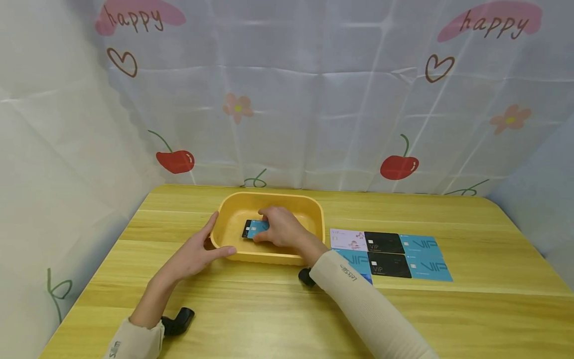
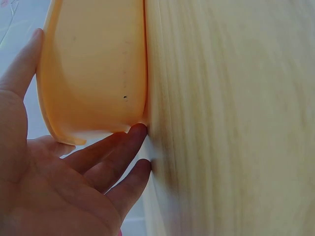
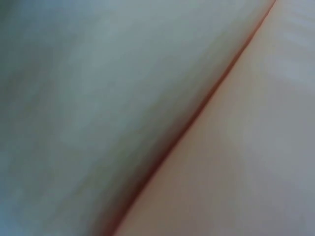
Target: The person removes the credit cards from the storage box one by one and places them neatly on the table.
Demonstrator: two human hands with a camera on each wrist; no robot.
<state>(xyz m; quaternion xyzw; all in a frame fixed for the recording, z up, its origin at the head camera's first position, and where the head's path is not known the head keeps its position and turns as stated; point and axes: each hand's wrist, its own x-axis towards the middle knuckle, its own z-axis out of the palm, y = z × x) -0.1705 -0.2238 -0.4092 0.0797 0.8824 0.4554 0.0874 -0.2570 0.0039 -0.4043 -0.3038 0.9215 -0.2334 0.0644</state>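
Observation:
On the wooden table stands a yellow plastic basin [image 1: 309, 204]. My left hand [image 1: 193, 257] touches its left end with spread fingers, the thumb over the front rim. The left wrist view shows other fingers [image 2: 110, 157] against the basin's outer end wall. Inside, my right hand [image 1: 284, 229] pinches a blue card [image 1: 257, 229] at its right edge. A black card [image 1: 245, 228] shows from beneath its left side; how many cards lie there I cannot tell. The right wrist view is a blurred close-up without recognisable fingers.
Right of the basin, cards lie in two rows: a lilac card [image 1: 344, 240], black VIP cards [image 1: 384, 243] and blue VIP cards [image 1: 429, 268]. A darker blue corner shows beside the right sleeve [image 1: 358, 294]. A printed curtain [image 1: 314, 124] hangs behind the table.

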